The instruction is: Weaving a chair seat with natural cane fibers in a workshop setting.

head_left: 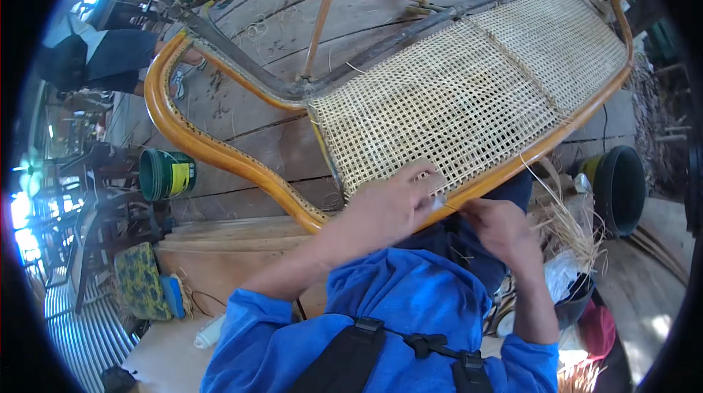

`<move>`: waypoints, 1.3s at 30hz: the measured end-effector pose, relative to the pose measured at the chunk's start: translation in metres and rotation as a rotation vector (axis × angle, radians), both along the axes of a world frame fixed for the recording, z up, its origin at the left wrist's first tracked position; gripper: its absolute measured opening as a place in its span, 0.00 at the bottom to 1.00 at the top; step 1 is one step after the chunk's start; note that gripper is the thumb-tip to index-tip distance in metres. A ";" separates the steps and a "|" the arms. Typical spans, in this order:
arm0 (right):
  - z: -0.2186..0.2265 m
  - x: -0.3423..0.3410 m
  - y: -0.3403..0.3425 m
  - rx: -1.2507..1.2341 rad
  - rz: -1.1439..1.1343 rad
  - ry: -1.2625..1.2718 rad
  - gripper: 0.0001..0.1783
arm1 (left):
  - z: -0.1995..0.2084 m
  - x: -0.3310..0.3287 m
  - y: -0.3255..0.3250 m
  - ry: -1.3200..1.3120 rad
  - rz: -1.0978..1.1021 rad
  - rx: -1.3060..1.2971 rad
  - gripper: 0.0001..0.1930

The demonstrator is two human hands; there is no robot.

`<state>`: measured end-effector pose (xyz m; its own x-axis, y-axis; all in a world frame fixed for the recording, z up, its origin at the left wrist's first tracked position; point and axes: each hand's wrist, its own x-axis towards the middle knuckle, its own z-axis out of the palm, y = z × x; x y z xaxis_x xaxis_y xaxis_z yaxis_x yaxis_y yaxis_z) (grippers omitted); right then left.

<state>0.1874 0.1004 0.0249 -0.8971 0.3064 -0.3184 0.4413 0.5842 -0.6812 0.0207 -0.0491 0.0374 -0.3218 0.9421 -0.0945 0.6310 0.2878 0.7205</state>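
Observation:
A woven cane panel with an open grid of pale strands fills a curved, glossy wooden frame in front of me. At the panel's near edge, my left hand bends its fingers over the weave and the near rail. Something small and whitish shows by its fingertips; motion blur hides what it is. Just right of it, my right hand is closed in a pinch against the rail's near side. What it pinches is too small to make out. A loose cane strand sticks up from the rail farther right.
Green buckets stand on both sides, one at the left and one at the right. A bundle of loose cane strands lies by my right arm. Wooden struts cross beyond the panel. Another person's legs show at far left.

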 end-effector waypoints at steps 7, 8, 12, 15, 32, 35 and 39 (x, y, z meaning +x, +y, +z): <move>-0.041 -0.042 -0.056 0.087 0.021 0.018 0.11 | -0.033 -0.063 -0.019 -0.138 -0.315 -0.376 0.15; -0.044 -0.039 -0.051 0.149 0.018 -0.069 0.11 | -0.035 -0.069 -0.022 -0.021 -0.319 -0.305 0.15; -0.044 -0.004 0.012 0.340 -0.112 -0.005 0.11 | -0.034 -0.138 -0.021 0.458 -0.193 -0.417 0.10; -0.051 0.018 0.061 0.212 -0.346 -0.133 0.11 | -0.050 -0.201 -0.016 0.566 -0.140 -0.418 0.09; -0.088 0.029 0.071 -0.205 -0.498 -0.209 0.15 | -0.093 -0.240 -0.023 0.498 0.062 -0.768 0.18; -0.093 0.030 0.065 -0.306 -0.575 -0.245 0.13 | -0.094 -0.235 -0.020 0.503 0.098 -0.773 0.16; -0.095 0.034 0.058 -0.323 -0.554 -0.100 0.13 | -0.096 -0.234 -0.017 0.524 0.104 -0.880 0.17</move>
<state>0.2214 0.1584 -0.0703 -0.5950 0.5900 -0.5458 0.6889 0.0245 -0.7245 -0.2136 -0.0665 -0.0584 -0.5974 0.5722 -0.5619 0.7469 0.6521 -0.1300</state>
